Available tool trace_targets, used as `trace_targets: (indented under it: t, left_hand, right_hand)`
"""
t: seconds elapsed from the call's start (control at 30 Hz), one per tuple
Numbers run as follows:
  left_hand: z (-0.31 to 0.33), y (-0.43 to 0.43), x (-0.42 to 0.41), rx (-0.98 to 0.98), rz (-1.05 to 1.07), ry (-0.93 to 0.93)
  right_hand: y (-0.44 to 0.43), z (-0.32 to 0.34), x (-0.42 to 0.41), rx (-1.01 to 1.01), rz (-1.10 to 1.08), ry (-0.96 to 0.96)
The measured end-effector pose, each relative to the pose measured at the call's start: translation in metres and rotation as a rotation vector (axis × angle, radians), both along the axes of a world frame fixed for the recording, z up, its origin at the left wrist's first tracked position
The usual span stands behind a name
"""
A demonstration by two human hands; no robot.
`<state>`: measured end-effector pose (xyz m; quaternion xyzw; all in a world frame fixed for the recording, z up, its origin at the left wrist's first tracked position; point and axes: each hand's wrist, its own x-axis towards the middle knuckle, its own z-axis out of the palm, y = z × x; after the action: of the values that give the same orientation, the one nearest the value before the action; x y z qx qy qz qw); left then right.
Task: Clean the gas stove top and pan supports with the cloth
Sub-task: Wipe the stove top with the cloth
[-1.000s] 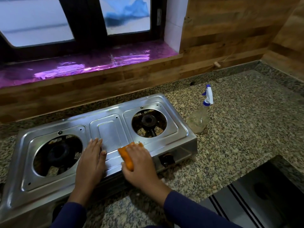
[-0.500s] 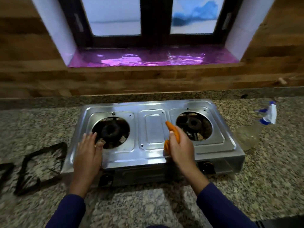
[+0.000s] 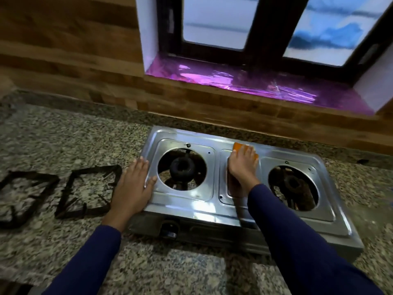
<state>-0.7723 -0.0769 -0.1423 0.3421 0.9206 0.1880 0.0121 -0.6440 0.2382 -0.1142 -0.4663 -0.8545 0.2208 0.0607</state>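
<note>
Both hands are on the gas stove (image 3: 191, 211): the left hand (image 3: 133, 186) lies open and flat on its left edge, steadying it, while the right hand (image 3: 242, 167) presses the orange cloth (image 3: 237, 146) onto the centre panel near the far rim. Soft and pliable, the cloth probably works best pinned under a flat palm. Sheet steel looks slick and light, likely to slide if unbraced. Two black pan supports (image 3: 89, 190) lie left on the granite counter (image 3: 63, 135), unobstructed. Open burner wells flank the wiping path.

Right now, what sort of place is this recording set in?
Most likely a home kitchen. A two-burner steel gas stove sits on a speckled granite counter below a window, with its two black pan supports lifted off and laid beside it.
</note>
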Motion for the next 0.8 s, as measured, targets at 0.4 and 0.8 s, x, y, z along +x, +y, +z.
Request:
trace_targets:
  t: [0.4, 0.8]
  left_hand:
    - [-0.003, 0.0, 0.001, 0.049, 0.012, -0.05]
    - [-0.001, 0.0, 0.001, 0.058, 0.002, -0.054]
  right_hand:
    - [-0.065, -0.007, -0.121, 0.15, 0.201, 0.096]
    - [-0.062, 0.006, -0.147, -0.011, 0.664, 0.186]
